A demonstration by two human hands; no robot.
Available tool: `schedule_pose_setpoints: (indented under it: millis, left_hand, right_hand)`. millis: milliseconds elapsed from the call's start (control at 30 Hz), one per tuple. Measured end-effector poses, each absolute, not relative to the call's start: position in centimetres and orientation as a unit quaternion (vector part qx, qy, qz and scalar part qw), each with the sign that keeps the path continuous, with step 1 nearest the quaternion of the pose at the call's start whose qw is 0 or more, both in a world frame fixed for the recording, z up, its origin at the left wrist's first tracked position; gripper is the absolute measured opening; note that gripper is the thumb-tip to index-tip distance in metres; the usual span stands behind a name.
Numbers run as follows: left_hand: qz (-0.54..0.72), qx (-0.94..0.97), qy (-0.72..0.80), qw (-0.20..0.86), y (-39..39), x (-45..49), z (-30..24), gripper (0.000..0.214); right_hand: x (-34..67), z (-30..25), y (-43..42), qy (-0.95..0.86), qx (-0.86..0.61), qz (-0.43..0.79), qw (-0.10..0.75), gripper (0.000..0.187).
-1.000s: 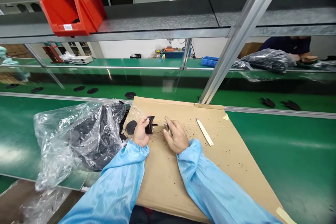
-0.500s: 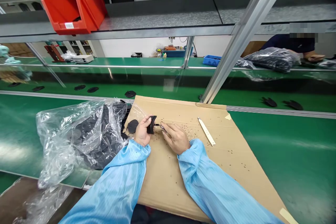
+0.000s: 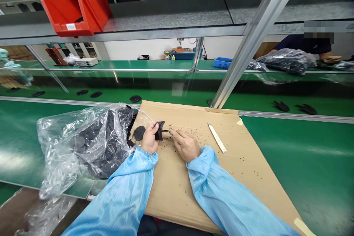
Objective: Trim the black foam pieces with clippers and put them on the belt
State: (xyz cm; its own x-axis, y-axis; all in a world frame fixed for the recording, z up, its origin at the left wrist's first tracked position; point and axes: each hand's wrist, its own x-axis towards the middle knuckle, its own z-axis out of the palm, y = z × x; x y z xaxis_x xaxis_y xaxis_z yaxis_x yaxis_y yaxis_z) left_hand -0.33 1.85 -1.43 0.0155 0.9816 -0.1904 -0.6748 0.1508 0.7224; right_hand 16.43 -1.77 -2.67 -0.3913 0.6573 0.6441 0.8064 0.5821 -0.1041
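Note:
My left hand [image 3: 150, 138] is closed on a black curved piece [image 3: 159, 130], gripping it on its left side over the cardboard. Between the fingers of my right hand [image 3: 186, 144] is a thin metal tool [image 3: 166, 131], its dark tip at the right side of the black piece. What kind of tool it is, I cannot make out, since my fingers cover most of it. A black round piece [image 3: 139, 132] lies just left of my left hand. Small dark scraps [image 3: 199, 138] are scattered over the cardboard sheet [image 3: 168, 191] around my right hand.
Right of my hands lies a white cutter-like strip [image 3: 217, 138]. A clear plastic bag [image 3: 102, 143] of black pieces sits at left. Behind the cardboard, black pieces [image 3: 135, 99] rest on a green belt, beside a metal post [image 3: 249, 40]. A red bin [image 3: 80, 11] stands overhead.
The black piece in my left hand has turned slightly, and a little more of the tool shows between my hands. The pieces on the green belt have shifted slightly left.

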Motion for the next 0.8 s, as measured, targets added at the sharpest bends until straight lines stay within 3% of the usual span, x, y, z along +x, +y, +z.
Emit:
schedule_pose_setpoints:
  millis: [233,600,800]
  left_hand:
    - [0.631,0.230,0.345,0.656,1.93,-0.28,-1.35,0.033]
    - [0.602,0.265,0.349,0.668,1.45,-0.20,-1.17,0.059]
    - [0.624,0.218,0.325,0.677,1.91,-0.49,-1.33,0.045]
  right_hand:
    - [16.25,-2.94,-1.64,-0.809,-0.444,-0.037,0.383,0.037]
    - [16.22,-2.72,-1.76,-0.766,-0.470,-0.030,0.437,0.037]
    - [16.16,-2.64,-1.85,-0.769,-0.467,-0.029,0.435,0.035]
